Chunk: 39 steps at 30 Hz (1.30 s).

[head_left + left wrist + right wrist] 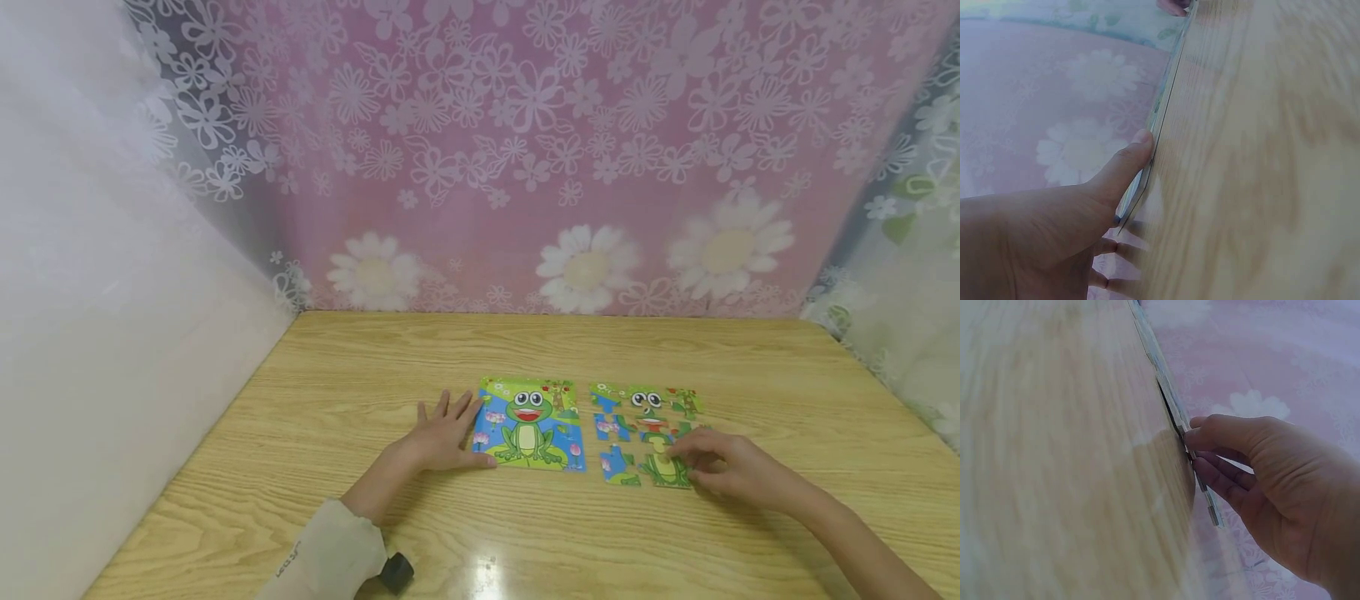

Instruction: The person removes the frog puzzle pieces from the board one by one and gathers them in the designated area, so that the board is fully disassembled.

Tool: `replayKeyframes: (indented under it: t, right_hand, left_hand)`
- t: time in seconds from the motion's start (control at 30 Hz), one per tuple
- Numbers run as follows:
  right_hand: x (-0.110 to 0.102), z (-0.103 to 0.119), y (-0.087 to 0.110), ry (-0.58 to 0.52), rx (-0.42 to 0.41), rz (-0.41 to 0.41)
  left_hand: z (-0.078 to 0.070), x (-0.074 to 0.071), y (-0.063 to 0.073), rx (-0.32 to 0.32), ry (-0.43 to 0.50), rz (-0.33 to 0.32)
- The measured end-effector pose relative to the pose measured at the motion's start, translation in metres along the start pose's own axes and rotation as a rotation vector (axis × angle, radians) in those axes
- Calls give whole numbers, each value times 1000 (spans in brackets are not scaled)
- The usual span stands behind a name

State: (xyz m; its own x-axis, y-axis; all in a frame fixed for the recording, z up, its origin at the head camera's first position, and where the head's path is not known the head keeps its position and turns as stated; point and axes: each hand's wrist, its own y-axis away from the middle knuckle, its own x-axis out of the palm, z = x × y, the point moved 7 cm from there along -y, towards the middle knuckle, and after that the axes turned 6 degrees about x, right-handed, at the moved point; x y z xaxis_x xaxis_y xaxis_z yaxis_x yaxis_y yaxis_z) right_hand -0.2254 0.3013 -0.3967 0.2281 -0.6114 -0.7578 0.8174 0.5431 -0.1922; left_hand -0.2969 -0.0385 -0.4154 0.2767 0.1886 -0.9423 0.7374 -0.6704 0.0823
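A square frog picture board (527,425) lies flat on the table. Along its left edge my left hand (442,437) is spread, the thumb (1132,159) resting at the near corner and the fingertips on the upper left edge. To the right of the board are several frog jigsaw pieces (615,465), set out in rows with gaps between some of them. At their lower right my right hand (723,467) pinches a puzzle piece (667,472) showing the frog's belly and foot. In the right wrist view, thumb and fingers (1219,478) meet at the thin piece edges (1175,406).
The wood-grain table (360,367) runs back to a pink flowered curtain (465,183). A white sheet (135,292) hangs along the left side, and a pale flowered curtain (900,275) on the right. A black strap piece (396,573) sits by the left sleeve.
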Motion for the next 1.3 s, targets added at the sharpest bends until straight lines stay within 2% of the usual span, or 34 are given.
replayKeyframes:
  t: [0.23, 0.47, 0.6, 0.73, 0.83, 0.97, 1.1, 1.23, 1.3]
  right_hand:
    - [1, -5, 1, -21, 44, 25]
    - [1, -4, 1, -17, 33, 23]
    - [-1, -1, 1, 11, 41, 2]
    - [-4, 8, -3, 61, -20, -62]
    - [-5, 17, -11, 90, -47, -88]
    - [2, 26, -25, 88, -21, -62]
    - [12, 35, -42, 97, -52, -43]
    - [25, 44, -61, 55, -74, -3]
    - [32, 46, -71, 47, -55, 22]
  left_hand:
    - [1, 1, 0, -3, -2, 3]
    - [1, 1, -1, -7, -6, 4]
    - [0, 1, -1, -4, 2, 5]
    - [1, 2, -1, -9, -7, 10]
    - [2, 2, -1, -14, -15, 11]
    - [0, 0, 1, -9, -2, 9]
    - [-1, -1, 2, -1, 11, 7]
    - [-1, -1, 1, 0, 4, 8]
    - [-1, 0, 1, -1, 0, 9]
